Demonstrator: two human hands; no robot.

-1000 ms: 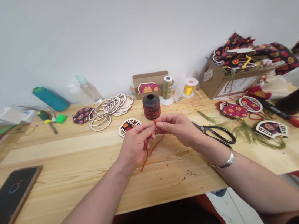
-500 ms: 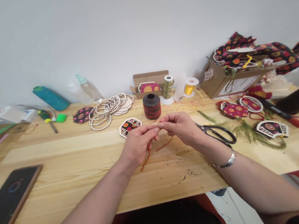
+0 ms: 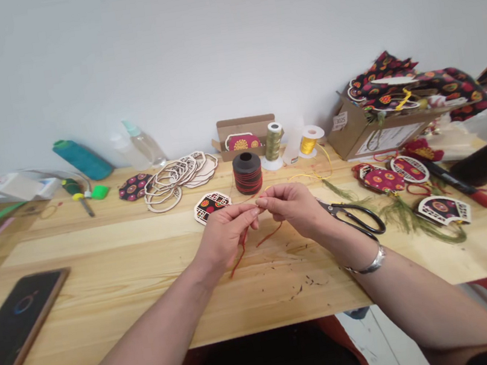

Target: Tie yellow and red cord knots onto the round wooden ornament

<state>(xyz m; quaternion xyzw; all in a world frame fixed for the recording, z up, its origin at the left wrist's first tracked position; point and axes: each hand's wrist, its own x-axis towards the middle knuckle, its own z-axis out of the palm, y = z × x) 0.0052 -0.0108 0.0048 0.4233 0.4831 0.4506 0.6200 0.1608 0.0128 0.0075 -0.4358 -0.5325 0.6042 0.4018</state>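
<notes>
Closest on my feed, my left hand (image 3: 226, 234) and right hand (image 3: 291, 209) are together just above the pine workbench (image 3: 97, 247), the fingertips of both pinched on a thin red cord (image 3: 239, 261), its loose ends dangling below them toward the wood. A silver bangle (image 3: 371, 262) circles my right wrist. Off to the left, near the bench's front edge, lies a dark tablet (image 3: 13, 326). Just beside my right hand are black-handled scissors (image 3: 354, 218), and just past my left hand sits a lattice-framed wooden ornament (image 3: 212, 207). Farther on stands a dark spool wound with red thread (image 3: 247, 173), near a pile of laser-cut wooden frames (image 3: 174, 180). Behind it are a cone of olive-gold thread (image 3: 273, 141) and a yellow thread spool (image 3: 308, 142). At far right, a cardboard box (image 3: 355, 132) overflows with patterned black fabric (image 3: 453, 84).
</notes>
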